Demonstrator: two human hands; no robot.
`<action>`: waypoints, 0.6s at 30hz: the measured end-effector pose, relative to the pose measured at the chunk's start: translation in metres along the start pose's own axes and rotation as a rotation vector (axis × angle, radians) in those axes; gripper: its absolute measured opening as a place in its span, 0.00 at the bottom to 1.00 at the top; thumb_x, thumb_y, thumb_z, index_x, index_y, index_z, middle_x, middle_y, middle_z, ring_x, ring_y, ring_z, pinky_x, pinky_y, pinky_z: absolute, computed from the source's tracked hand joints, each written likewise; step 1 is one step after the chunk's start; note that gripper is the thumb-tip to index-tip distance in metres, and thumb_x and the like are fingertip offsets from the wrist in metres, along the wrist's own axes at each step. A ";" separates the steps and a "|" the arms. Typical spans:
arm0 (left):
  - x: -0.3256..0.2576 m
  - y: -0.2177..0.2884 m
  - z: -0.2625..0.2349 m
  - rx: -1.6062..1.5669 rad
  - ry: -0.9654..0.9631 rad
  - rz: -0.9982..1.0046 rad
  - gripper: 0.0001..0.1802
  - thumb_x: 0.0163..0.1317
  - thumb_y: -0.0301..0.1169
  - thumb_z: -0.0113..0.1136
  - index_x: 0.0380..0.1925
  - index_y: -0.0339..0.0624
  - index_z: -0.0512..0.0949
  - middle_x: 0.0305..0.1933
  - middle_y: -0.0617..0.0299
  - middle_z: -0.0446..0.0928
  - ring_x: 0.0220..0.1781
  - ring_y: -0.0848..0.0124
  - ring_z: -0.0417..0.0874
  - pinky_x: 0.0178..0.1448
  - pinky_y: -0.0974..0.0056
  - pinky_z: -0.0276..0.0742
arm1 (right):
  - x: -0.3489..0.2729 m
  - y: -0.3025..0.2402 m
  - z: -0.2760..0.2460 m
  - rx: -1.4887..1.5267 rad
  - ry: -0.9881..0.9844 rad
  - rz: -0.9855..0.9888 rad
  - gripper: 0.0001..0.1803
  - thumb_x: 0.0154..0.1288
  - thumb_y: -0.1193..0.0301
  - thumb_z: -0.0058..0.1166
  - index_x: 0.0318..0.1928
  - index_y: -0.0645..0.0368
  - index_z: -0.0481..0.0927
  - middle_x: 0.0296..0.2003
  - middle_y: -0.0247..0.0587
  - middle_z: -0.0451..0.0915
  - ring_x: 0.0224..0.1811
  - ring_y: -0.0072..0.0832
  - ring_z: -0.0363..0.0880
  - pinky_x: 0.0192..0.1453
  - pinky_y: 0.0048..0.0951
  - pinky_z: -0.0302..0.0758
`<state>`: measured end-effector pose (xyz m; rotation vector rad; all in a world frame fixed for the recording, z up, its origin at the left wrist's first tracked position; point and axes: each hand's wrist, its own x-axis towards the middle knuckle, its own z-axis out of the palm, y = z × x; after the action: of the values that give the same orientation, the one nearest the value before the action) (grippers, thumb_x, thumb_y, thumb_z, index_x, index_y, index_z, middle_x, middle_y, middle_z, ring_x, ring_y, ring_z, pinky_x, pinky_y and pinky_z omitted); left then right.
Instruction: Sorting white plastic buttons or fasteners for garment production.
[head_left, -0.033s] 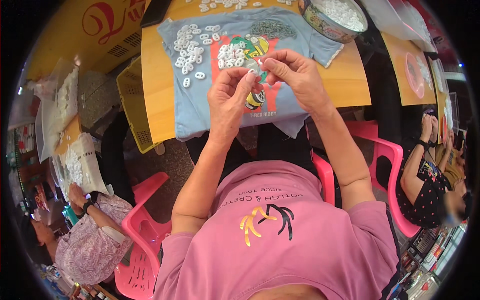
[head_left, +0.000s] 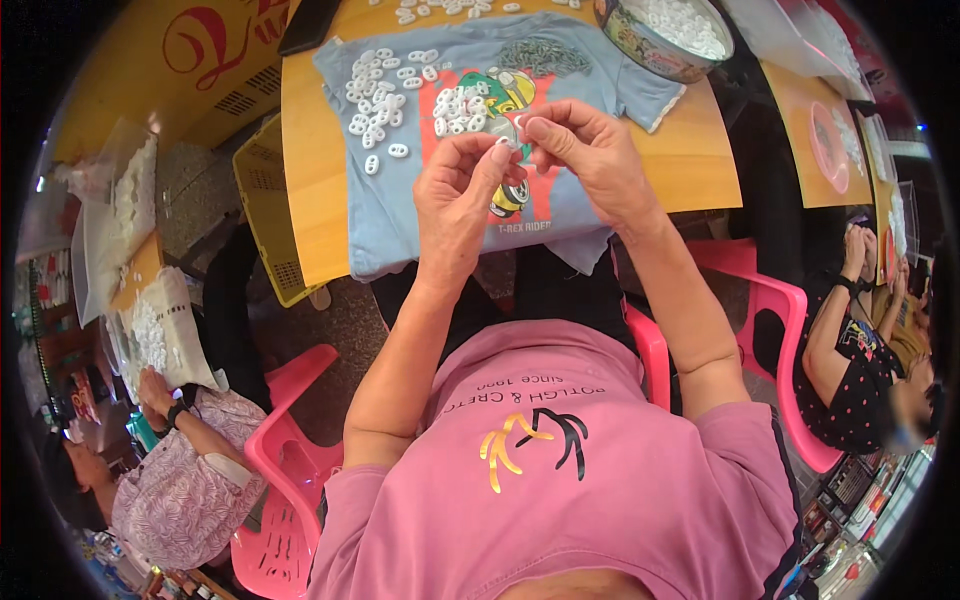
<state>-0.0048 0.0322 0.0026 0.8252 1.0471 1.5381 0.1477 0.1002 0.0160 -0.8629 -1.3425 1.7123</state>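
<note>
Over the blue T-shirt (head_left: pixel 385 215) spread on the table, my two hands meet almost fingertip to fingertip. My left hand (head_left: pixel 458 190) pinches a small white plastic piece (head_left: pixel 505 143) between thumb and index finger; most of it is hidden. Just to its right, my right hand (head_left: pixel 592 155) is closed in a pinch with a bit of white (head_left: pixel 520 121) at the fingertips, too small to name. Beyond my hands lies a cluster of white two-holed oval pieces (head_left: pixel 462 108). More such ovals (head_left: pixel 378 105) are scattered to the left. A heap of small dark greenish metal bits (head_left: pixel 545 57) lies farther back.
A round tin (head_left: pixel 645 55) full of white pieces stands at the back right. A yellow crate (head_left: pixel 265 205) is left of the wooden table (head_left: pixel 310 210). Pink chairs (head_left: pixel 290 470) flank me, and people sit at work on both sides.
</note>
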 end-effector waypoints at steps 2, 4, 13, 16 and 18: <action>-0.004 0.005 0.004 0.004 -0.022 0.023 0.08 0.68 0.27 0.59 0.42 0.34 0.76 0.36 0.60 0.82 0.36 0.76 0.83 0.41 0.72 0.78 | -0.007 0.002 0.004 0.152 -0.009 0.035 0.11 0.69 0.68 0.57 0.46 0.62 0.81 0.31 0.30 0.79 0.30 0.15 0.75 0.37 0.18 0.73; -0.008 0.008 0.009 0.015 -0.032 0.039 0.07 0.68 0.27 0.59 0.41 0.34 0.76 0.36 0.60 0.82 0.36 0.76 0.83 0.41 0.72 0.78 | -0.010 0.003 0.004 0.225 -0.026 0.047 0.10 0.70 0.67 0.57 0.45 0.61 0.81 0.31 0.29 0.79 0.30 0.15 0.74 0.37 0.19 0.73; -0.020 0.016 0.019 0.024 -0.019 0.069 0.07 0.68 0.26 0.58 0.41 0.33 0.75 0.37 0.59 0.82 0.36 0.76 0.83 0.41 0.72 0.80 | -0.023 0.003 0.012 0.364 -0.033 0.071 0.09 0.71 0.65 0.55 0.43 0.58 0.79 0.30 0.28 0.77 0.30 0.16 0.73 0.36 0.21 0.73; -0.022 0.017 0.019 0.036 -0.003 0.054 0.07 0.68 0.26 0.58 0.41 0.33 0.75 0.36 0.59 0.81 0.35 0.75 0.83 0.41 0.71 0.81 | -0.025 0.002 0.014 0.356 -0.017 0.060 0.09 0.71 0.66 0.55 0.43 0.58 0.79 0.30 0.28 0.77 0.30 0.17 0.73 0.35 0.21 0.73; -0.023 0.018 0.020 0.030 0.001 0.055 0.07 0.68 0.26 0.58 0.41 0.32 0.75 0.36 0.58 0.81 0.35 0.75 0.84 0.41 0.71 0.81 | -0.025 0.002 0.015 0.396 -0.025 0.053 0.09 0.71 0.66 0.55 0.44 0.58 0.79 0.31 0.29 0.78 0.31 0.17 0.73 0.35 0.21 0.73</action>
<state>0.0116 0.0128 0.0271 0.8806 1.0579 1.5729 0.1465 0.0709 0.0188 -0.6543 -0.9529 1.9475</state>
